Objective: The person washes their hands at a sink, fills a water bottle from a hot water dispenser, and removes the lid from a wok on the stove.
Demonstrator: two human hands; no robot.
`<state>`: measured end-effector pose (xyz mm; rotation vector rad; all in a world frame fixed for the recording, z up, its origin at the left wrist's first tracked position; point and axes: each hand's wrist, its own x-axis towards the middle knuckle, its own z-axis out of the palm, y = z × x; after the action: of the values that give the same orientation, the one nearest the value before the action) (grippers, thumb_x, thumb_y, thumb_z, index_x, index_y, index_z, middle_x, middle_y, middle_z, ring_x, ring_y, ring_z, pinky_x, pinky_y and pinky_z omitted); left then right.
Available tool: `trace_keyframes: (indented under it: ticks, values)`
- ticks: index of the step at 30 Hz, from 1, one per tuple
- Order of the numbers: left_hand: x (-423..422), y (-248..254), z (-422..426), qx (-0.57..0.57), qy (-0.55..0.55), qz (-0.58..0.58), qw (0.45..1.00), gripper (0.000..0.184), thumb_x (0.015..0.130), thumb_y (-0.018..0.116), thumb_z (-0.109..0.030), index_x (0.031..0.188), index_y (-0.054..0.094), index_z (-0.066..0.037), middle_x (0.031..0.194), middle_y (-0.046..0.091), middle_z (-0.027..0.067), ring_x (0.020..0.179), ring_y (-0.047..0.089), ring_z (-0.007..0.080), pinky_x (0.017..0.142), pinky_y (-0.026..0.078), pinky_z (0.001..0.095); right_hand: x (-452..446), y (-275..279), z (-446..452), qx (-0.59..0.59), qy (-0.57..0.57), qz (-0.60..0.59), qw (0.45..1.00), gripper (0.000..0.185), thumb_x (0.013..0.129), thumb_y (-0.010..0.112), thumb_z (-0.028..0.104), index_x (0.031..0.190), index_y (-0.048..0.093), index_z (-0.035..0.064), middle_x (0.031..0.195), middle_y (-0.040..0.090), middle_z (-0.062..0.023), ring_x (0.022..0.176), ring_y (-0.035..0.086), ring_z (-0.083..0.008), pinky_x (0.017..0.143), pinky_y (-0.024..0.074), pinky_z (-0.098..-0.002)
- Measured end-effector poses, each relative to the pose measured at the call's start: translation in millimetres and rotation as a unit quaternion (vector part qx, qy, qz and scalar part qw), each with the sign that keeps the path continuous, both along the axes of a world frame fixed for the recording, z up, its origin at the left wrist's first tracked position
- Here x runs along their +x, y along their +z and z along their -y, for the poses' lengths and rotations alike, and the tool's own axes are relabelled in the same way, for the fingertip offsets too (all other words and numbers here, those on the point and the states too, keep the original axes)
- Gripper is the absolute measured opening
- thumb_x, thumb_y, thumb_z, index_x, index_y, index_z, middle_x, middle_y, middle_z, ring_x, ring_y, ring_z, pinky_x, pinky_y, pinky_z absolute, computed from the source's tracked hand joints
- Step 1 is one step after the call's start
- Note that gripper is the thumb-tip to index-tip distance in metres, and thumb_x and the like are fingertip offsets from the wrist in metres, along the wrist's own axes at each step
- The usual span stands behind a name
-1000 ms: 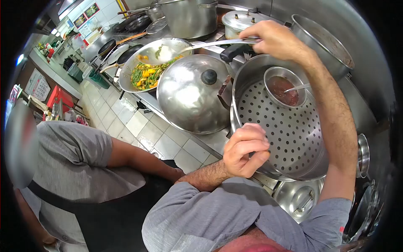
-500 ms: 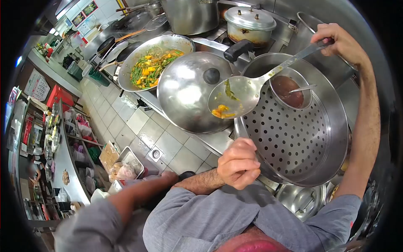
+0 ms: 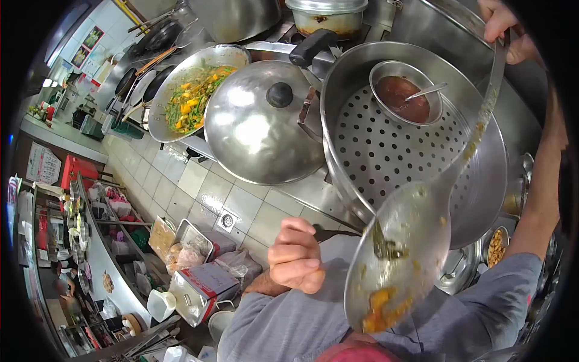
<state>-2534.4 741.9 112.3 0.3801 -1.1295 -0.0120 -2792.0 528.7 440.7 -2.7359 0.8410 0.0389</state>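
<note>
My right hand [image 3: 505,29] grips the top end of a large metal ladle [image 3: 422,217]. Its wide bowl hangs close to my face, in front of my chest, with orange pieces and a dark green scrap in it. My left hand [image 3: 295,256] is curled closed in front of my chest, left of the ladle bowl, and no object shows in it. Beyond the ladle sits a big perforated steamer pan [image 3: 374,163]. Inside this stands a metal bowl of reddish-brown liquid [image 3: 404,99] with a spoon [image 3: 426,92] leaning in it.
Left of the steamer lies a domed metal lid [image 3: 259,127]. A wok [image 3: 158,123] of green and orange vegetables [image 3: 196,102] is beside it. A lidded pot [image 3: 329,18] stands behind. On the floor side are a tin [image 3: 205,283] and a tray of bagged food [image 3: 196,238].
The ladle bowl has swung from over the steamer's left edge down towards my face. My left hand has shifted left in view. A co-worker's arm at lower left has gone from sight.
</note>
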Motion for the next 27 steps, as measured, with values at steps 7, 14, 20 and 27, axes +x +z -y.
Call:
trace_keyframes:
  ticks: [7,14,20,27]
  values:
    - [11.4,4.9,-5.1,0.018,0.017,0.022,0.999,0.018,0.079,0.063,-0.019,0.084,0.052,-0.006,0.079,0.041,0.0035,0.058,0.043,0.0159,0.062,0.04,0.0357,-8.7,-5.7,-7.0,-0.012,0.049,0.087,0.995,0.037,0.054,0.083,0.01,0.088,0.072,0.0028,0.067,0.058,-0.004,0.064,0.049,-0.0118,0.055,0.0352,-0.0245]
    - [15.8,4.3,-10.4,0.023,0.022,0.003,0.999,0.018,0.085,0.059,-0.022,0.085,0.051,-0.006,0.08,0.04,0.0025,0.06,0.04,0.0144,0.064,0.039,0.0356,-16.0,-17.6,-14.2,-0.012,0.027,0.109,0.994,0.037,0.054,0.084,0.012,0.088,0.072,0.0027,0.067,0.06,-0.0044,0.062,0.05,-0.0119,0.054,0.0365,-0.025]
    - [27.9,1.8,-19.4,0.038,0.028,0.002,0.999,0.019,0.088,0.057,-0.024,0.088,0.051,-0.006,0.08,0.039,0.0028,0.061,0.039,0.0141,0.064,0.037,0.0356,-9.7,-29.5,-15.0,0.01,0.003,0.121,0.993,0.036,0.056,0.083,0.012,0.089,0.071,0.0022,0.068,0.061,-0.0037,0.063,0.051,-0.0117,0.055,0.0383,-0.025]
    - [69.4,-1.2,-20.6,0.052,0.041,0.0,0.998,0.019,0.087,0.057,-0.024,0.091,0.051,-0.006,0.08,0.039,0.0033,0.06,0.039,0.0143,0.063,0.037,0.036,30.9,-27.1,-10.3,0.032,-0.023,0.122,0.992,0.035,0.059,0.082,0.011,0.091,0.07,0.0015,0.071,0.062,-0.0029,0.064,0.052,-0.0115,0.056,0.0404,-0.0251]
